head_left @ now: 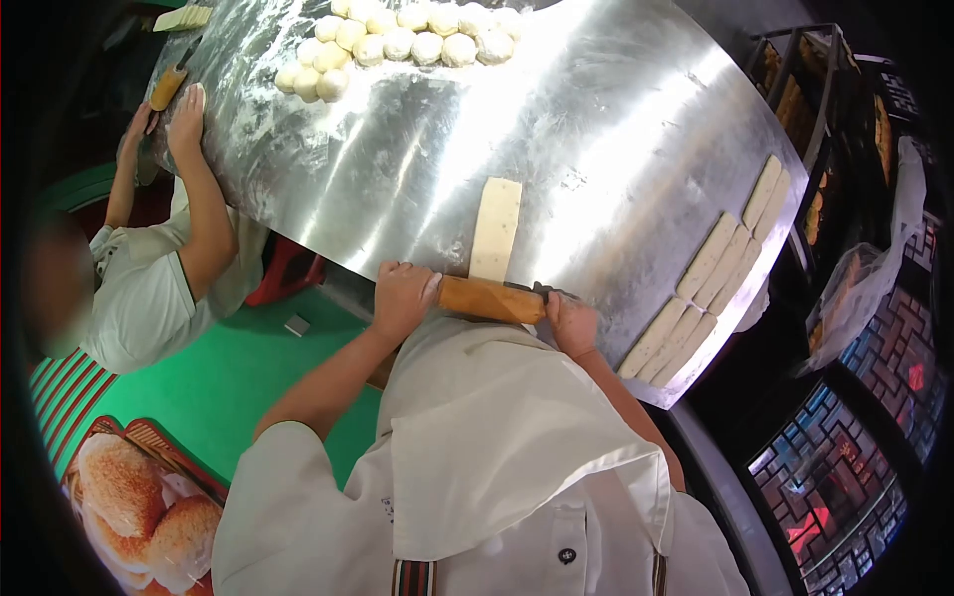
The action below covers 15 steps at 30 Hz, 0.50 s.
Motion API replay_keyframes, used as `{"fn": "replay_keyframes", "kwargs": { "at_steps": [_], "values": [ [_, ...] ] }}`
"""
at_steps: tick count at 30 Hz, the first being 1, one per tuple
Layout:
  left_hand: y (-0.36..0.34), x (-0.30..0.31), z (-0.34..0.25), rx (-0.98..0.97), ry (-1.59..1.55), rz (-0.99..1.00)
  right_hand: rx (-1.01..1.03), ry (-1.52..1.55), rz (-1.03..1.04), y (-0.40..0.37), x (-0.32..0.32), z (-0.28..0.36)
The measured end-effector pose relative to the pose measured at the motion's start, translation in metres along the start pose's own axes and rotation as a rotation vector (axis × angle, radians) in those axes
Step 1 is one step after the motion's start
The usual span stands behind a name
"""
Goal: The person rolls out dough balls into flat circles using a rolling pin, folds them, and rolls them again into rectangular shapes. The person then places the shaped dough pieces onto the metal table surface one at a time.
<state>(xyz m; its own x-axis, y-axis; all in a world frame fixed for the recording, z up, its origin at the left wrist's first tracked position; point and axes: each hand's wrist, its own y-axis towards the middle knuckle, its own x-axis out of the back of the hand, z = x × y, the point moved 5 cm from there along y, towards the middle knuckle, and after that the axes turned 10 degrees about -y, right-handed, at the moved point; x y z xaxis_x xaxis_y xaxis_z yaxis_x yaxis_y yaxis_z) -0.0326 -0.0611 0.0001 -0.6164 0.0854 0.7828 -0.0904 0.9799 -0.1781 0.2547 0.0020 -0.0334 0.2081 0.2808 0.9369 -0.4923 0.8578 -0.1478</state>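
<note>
A wooden rolling pin [492, 300] lies across the table's near edge, over the near end of a flat, pale dough strip [496, 228]. My left hand [404, 298] is closed around the pin's left end. At its right end, my right hand [571, 324] grips the handle. The dough strip stretches away from the pin on the metal table [397, 179], and small specks show in it. Beside my right hand a dark, thin object [556, 290] lies near the pin; I cannot make out what it is.
Several round dough balls [427, 47] sit at the far side. Long dough strips [696, 278] lie in rows along the right edge. At the left a co-worker [149, 268] has both hands near another rolling pin [168, 87]. Racks [810, 99] stand right; baked buns [124, 487] lie lower left.
</note>
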Motion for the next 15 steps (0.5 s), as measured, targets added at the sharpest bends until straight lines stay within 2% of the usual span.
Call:
{"fn": "replay_keyframes", "kwargs": {
  "at_steps": [4, 6, 8, 10, 12, 14, 15],
  "values": [
    [0.062, 0.003, 0.005, -0.036, 0.029, -0.02, -0.024, -0.013, -0.061, 0.056, 0.012, -0.009],
    [0.097, 0.014, 0.005, -0.105, -0.039, -0.162, 0.001, -0.072, -0.099, 0.093, 0.019, -0.019],
    [0.141, 0.021, 0.001, 0.044, 0.092, -0.078, 0.04, -0.198, -0.141, 0.125, 0.021, -0.032],
    [0.173, 0.019, 0.009, -0.041, 0.105, -0.165, -0.07, -0.256, -0.081, 0.155, 0.025, -0.042],
    [0.2, 0.019, 0.021, -0.041, 0.077, -0.184, -0.218, -0.126, 0.025, 0.172, 0.034, -0.052],
    [0.209, 0.019, 0.024, -0.045, 0.047, -0.202, -0.274, -0.063, -0.022, 0.157, 0.039, -0.063],
    [0.207, 0.034, 0.023, 0.067, -0.255, -0.411, -0.325, -0.002, -0.063, 0.146, 0.042, -0.07]
  ]
}}
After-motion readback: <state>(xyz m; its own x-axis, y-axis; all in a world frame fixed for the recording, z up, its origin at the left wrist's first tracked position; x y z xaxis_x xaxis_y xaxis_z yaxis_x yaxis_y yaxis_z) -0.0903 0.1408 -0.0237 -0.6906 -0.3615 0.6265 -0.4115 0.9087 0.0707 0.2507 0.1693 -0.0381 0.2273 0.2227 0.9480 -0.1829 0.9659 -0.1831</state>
